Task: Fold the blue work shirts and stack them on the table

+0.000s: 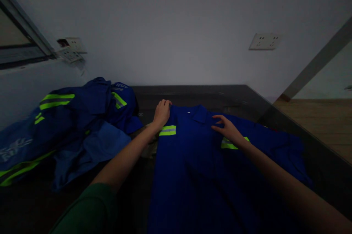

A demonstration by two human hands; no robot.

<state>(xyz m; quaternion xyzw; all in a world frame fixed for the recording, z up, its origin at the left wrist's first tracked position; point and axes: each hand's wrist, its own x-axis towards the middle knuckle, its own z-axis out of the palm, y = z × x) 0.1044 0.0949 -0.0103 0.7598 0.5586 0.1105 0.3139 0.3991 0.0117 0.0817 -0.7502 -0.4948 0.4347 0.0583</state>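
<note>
A blue work jacket [192, 146] lies spread on the dark table, collar toward the wall, with yellow-green reflective strips across its chest. At its left shoulder edge, my left hand [162, 112] has its fingers bent down and closed on the cloth. My right hand [227, 128] hovers over the other side near the collar, thumb and fingers apart, nothing between them. One sleeve stretches out to the right beyond my right forearm. The lower part of the jacket fades into shadow, and the sleeve on the left is not visible.
A heap of blue work clothes [82, 113] with reflective strips lies on the left. The dark table [233, 93] meets a pale wall bearing a right-hand socket [264, 41] and left-hand sockets [70, 54]. Wooden floor [316, 117] shows past the table's right edge.
</note>
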